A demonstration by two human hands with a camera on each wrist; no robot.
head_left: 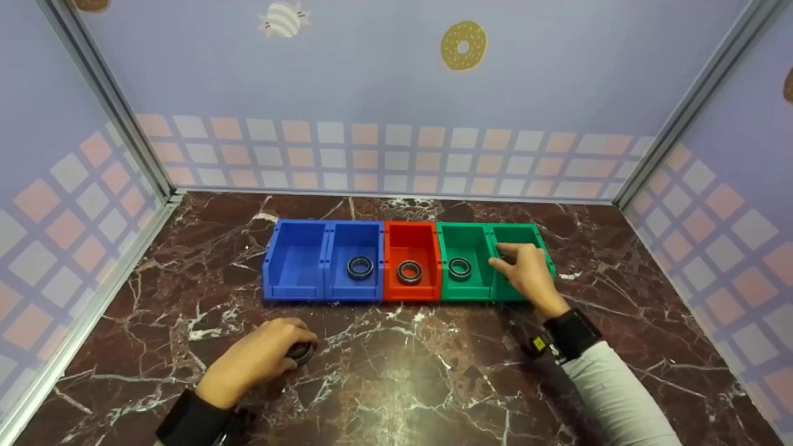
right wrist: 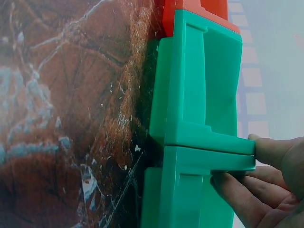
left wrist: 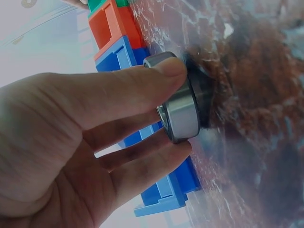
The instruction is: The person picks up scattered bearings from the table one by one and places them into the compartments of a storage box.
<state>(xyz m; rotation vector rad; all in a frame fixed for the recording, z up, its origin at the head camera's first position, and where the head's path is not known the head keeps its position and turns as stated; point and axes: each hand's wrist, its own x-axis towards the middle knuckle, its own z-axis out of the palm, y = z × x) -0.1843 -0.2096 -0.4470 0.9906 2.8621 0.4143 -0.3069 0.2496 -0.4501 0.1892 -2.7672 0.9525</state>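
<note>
My left hand (head_left: 260, 353) pinches a ball bearing (left wrist: 183, 116) between thumb and fingers. The bearing stands on edge close over the marble tabletop, in front of the blue bins (head_left: 294, 294). At the far right of the row, my right hand (head_left: 526, 269) reaches into the end green bin (head_left: 517, 232). Its thumb lies at the wall shared with the neighbouring green bin (right wrist: 194, 76), and its other fingers dip inside. Something dark shows by these fingertips; I cannot tell whether they hold it.
Several bins stand side by side: two blue, one red (head_left: 412, 294), two green. One bearing (head_left: 360, 267) lies in the right blue bin, another bearing (head_left: 409, 272) in the red bin, a third bearing (head_left: 460, 268) in the left green bin. Patterned panels (head_left: 396, 80) enclose the marble tabletop (head_left: 396, 378).
</note>
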